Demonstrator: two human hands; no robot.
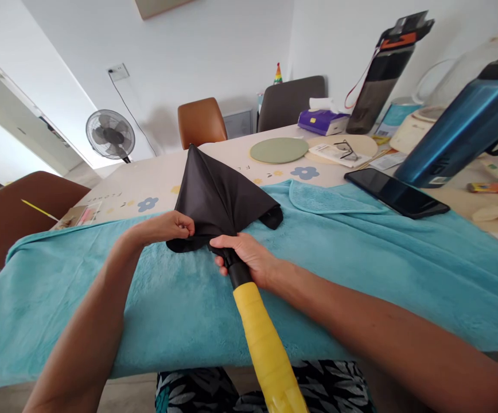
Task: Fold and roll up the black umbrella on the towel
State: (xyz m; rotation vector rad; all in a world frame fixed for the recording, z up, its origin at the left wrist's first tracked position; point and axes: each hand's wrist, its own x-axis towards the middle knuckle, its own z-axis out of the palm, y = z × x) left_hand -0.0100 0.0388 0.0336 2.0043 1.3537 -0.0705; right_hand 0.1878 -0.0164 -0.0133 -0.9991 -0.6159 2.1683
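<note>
A folded black umbrella (218,198) lies on a turquoise towel (352,275), tip pointing away from me. Its yellow handle (264,344) sticks out toward me over the table edge. My left hand (169,226) is closed, pinching the lower edge of the black canopy on the left side. My right hand (249,258) wraps around the black shaft just above the yellow handle, fingers curled under the fabric.
A black phone (397,192) lies on the towel's far right. Behind it stand a blue bottle (464,132), a dark bottle (382,74), a tissue box (322,120), glasses on a paper (343,150) and a green round mat (279,150). Chairs (201,121) and a fan (110,135) stand beyond.
</note>
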